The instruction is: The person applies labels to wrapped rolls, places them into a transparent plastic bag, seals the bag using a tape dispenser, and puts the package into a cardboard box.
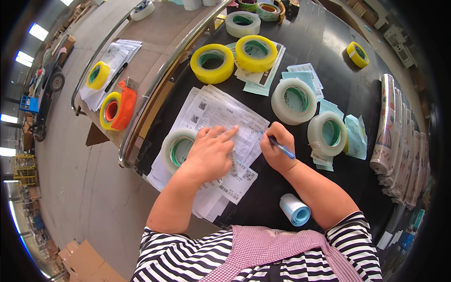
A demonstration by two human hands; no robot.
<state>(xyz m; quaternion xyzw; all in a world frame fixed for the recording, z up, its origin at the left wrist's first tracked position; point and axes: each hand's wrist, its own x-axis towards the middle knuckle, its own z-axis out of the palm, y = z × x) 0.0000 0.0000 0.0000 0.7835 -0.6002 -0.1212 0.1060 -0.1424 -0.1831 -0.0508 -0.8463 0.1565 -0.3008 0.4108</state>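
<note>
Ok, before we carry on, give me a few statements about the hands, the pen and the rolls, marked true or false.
1. The right hand holds a blue pen. True.
2. The left hand is over by the patterned rolls. False: it is on the papers.
3. The patterned rolls lie along the right side of the dark table. True.
4. The orange tape dispenser is on the dark table. False: it is on the brown surface to the left.
5. The light-blue roll lies beside the right forearm. True.
</note>
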